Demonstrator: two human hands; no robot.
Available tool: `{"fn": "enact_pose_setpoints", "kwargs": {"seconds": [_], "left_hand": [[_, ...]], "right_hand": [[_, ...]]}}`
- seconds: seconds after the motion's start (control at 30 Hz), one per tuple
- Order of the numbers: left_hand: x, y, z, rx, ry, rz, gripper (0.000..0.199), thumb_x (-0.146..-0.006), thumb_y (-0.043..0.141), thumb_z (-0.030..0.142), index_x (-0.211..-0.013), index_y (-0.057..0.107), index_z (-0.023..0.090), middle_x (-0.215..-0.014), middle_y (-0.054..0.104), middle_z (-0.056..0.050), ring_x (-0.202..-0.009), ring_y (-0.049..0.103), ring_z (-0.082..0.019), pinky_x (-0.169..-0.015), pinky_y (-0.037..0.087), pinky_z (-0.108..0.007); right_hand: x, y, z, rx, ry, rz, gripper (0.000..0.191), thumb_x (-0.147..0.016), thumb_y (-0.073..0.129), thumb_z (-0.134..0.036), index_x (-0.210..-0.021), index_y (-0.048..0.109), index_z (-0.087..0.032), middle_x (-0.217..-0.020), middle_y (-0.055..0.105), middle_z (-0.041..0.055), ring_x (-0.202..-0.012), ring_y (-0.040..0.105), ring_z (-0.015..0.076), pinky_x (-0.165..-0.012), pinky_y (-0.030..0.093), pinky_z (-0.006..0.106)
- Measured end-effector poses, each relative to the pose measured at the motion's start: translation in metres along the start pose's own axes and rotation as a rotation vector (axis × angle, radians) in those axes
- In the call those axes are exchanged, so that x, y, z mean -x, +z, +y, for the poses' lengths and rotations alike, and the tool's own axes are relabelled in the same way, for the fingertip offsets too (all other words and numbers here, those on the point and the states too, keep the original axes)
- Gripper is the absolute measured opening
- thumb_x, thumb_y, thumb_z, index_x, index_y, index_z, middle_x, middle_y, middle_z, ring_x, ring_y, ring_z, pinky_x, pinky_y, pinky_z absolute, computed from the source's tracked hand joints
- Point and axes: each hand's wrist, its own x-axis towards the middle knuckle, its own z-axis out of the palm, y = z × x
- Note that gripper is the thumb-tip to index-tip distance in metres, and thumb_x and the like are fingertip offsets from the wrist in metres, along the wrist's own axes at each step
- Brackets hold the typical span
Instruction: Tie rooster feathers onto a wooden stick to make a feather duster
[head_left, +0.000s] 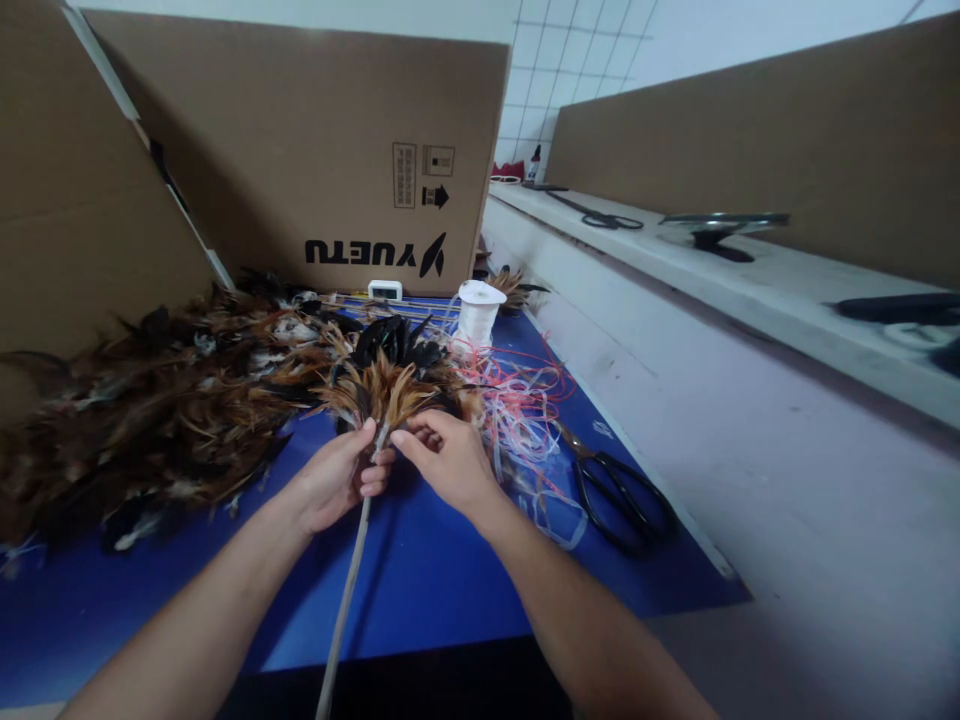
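Note:
A feather duster (382, 385), brown and black feathers round the top of a thin pale stick (349, 590), stands tilted in front of me. My left hand (337, 485) is closed round the stick just below the feathers, thumb against the pale binding. From the right, my right hand (450, 455) has its fingers curled and thumb tip at the feather bases; what it pinches there is hidden. Loose feathers (172, 400) lie in a big heap to the left. Tangled white and red strings (525, 400) lie just beyond my right hand, near a white spool (478, 315).
Black-handled scissors (622, 495) lie on the blue table (435, 600) at the right. Behind stands a large cardboard box (300, 130), with a small white digital device (385, 290) before it. A white ledge (720, 270) along the right carries dark tools.

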Motion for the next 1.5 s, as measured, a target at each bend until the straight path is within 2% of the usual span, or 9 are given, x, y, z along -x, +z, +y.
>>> {"fn": "enact_pose_setpoints", "kwargs": {"seconds": [0.1,0.23,0.4,0.53,0.8,1.03,1.33,1.5], "left_hand": [[0.001,0.001,-0.002,-0.03,-0.002,-0.014,0.028,-0.088,0.046,0.039,-0.077,0.049,0.013,-0.064,0.041,0.002,-0.045,0.033,-0.004,-0.04,0.025,-0.016],[0.004,0.004,-0.004,-0.061,-0.016,-0.012,0.027,-0.088,0.047,0.039,-0.083,0.052,0.014,-0.065,0.044,0.001,-0.045,0.034,-0.004,-0.041,0.026,-0.016],[0.004,0.004,-0.005,-0.118,-0.006,0.001,0.027,-0.088,0.047,0.04,-0.089,0.054,0.014,-0.072,0.052,-0.003,-0.046,0.039,-0.005,-0.041,0.029,-0.018],[0.003,0.004,-0.005,-0.151,0.012,-0.005,0.027,-0.088,0.046,0.039,-0.09,0.054,0.013,-0.08,0.056,-0.007,-0.05,0.046,-0.009,-0.041,0.03,-0.019],[0.003,0.001,-0.006,-0.121,-0.002,-0.048,0.027,-0.086,0.05,0.041,-0.088,0.052,0.014,-0.068,0.05,-0.001,-0.045,0.035,-0.004,-0.041,0.025,-0.017],[0.001,0.001,-0.008,-0.121,-0.011,-0.059,0.027,-0.085,0.051,0.042,-0.089,0.05,0.015,-0.067,0.046,0.001,-0.044,0.033,-0.003,-0.04,0.021,-0.016],[0.002,0.0,-0.011,-0.132,-0.04,-0.052,0.031,-0.083,0.054,0.045,-0.089,0.049,0.015,-0.066,0.043,0.002,-0.045,0.032,-0.003,-0.041,0.018,-0.016],[0.004,-0.001,-0.012,-0.142,-0.063,-0.07,0.031,-0.083,0.054,0.046,-0.088,0.048,0.015,-0.064,0.038,0.004,-0.045,0.026,-0.002,-0.041,0.016,-0.015]], "right_hand": [[-0.001,0.007,0.001,0.001,0.088,-0.048,0.02,-0.079,0.06,-0.039,-0.074,0.062,-0.019,-0.067,0.062,-0.0012,-0.059,0.053,0.0103,-0.056,0.04,0.022],[-0.003,0.01,0.006,-0.076,0.164,-0.051,0.021,-0.077,0.06,-0.037,-0.068,0.059,-0.019,-0.063,0.061,-0.0018,-0.057,0.053,0.0104,-0.054,0.039,0.022],[-0.003,0.014,0.01,-0.24,0.212,-0.069,0.018,-0.077,0.059,-0.034,-0.068,0.058,-0.019,-0.058,0.062,-0.0022,-0.055,0.057,0.011,-0.056,0.043,0.022],[-0.002,0.016,0.011,-0.309,0.245,-0.063,0.016,-0.076,0.06,-0.032,-0.068,0.058,-0.019,-0.051,0.058,-0.0039,-0.048,0.054,0.0101,-0.053,0.042,0.022],[-0.003,0.019,0.019,-0.296,0.23,-0.01,0.017,-0.071,0.063,-0.032,-0.065,0.058,-0.018,-0.059,0.057,-0.0031,-0.055,0.05,0.0098,-0.054,0.04,0.022],[-0.003,0.019,0.019,-0.316,0.227,-0.031,0.017,-0.071,0.062,-0.032,-0.065,0.058,-0.017,-0.059,0.055,-0.0033,-0.055,0.046,0.009,-0.053,0.038,0.021],[-0.003,0.02,0.026,-0.356,0.231,-0.057,0.015,-0.07,0.064,-0.031,-0.067,0.059,-0.017,-0.062,0.057,-0.0031,-0.056,0.048,0.0095,-0.056,0.04,0.023],[-0.002,0.022,0.031,-0.369,0.253,-0.062,0.019,-0.069,0.066,-0.034,-0.068,0.06,-0.017,-0.064,0.06,-0.0012,-0.058,0.052,0.011,-0.058,0.043,0.024]]}}
